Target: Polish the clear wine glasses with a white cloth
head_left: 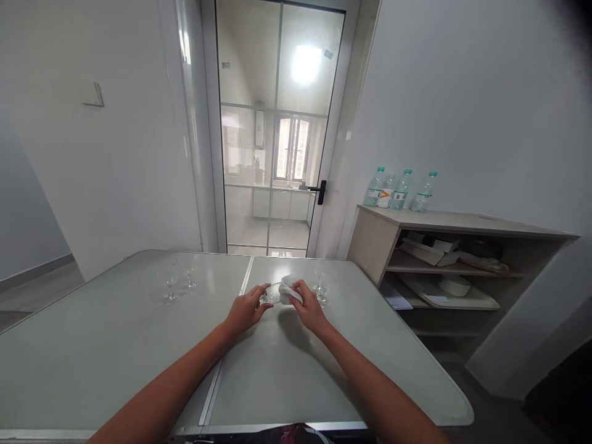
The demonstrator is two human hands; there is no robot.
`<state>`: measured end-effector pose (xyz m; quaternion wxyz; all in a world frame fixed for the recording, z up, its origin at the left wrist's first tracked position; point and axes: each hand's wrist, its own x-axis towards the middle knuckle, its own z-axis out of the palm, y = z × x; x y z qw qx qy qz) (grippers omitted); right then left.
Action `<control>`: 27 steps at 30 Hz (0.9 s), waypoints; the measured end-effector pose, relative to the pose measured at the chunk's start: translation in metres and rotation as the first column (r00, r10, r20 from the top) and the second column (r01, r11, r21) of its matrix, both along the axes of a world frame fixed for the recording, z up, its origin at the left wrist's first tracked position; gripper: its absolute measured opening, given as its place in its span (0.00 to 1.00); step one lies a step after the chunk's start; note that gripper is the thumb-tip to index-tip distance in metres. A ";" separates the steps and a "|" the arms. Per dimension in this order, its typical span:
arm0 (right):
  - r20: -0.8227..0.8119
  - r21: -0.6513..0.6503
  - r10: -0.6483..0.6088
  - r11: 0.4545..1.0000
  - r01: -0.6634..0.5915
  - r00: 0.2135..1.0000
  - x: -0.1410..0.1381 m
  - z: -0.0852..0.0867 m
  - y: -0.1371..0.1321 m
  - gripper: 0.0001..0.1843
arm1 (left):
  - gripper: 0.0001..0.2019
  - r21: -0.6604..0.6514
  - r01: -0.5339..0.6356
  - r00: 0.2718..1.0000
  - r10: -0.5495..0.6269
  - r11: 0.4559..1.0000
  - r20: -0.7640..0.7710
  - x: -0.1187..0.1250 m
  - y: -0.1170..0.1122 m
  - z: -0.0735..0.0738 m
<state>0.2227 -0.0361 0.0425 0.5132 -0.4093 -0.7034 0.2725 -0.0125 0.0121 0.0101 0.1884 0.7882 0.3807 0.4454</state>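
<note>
Above the middle of the table (259, 370), my left hand (247, 308) is closed around one end of a clear stemmed glass (272, 293), which lies tilted sideways. My right hand (309, 305) grips a white cloth (289, 287) pressed against the other end of that glass; the cloth hides part of it. Several clear stemmed glasses stand close by: some just past my right hand, such as a glass (320, 288), and others at the left, including a glass (172, 290) and another glass (190, 280).
A metal seam (215, 382) runs across the tabletop. Beyond the table is a glass door (247, 216) with a black handle (320, 192). To the right, an open shelf unit (374, 243) carries several plastic bottles (401, 190) on top, with boxes and a white bowl (454, 285) inside.
</note>
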 end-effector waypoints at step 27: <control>0.182 -0.094 0.312 0.950 -0.299 0.932 0.010 -0.001 -0.003 0.48 | 0.18 -0.022 0.274 0.957 -0.275 0.962 -0.090 -0.001 -0.009 0.006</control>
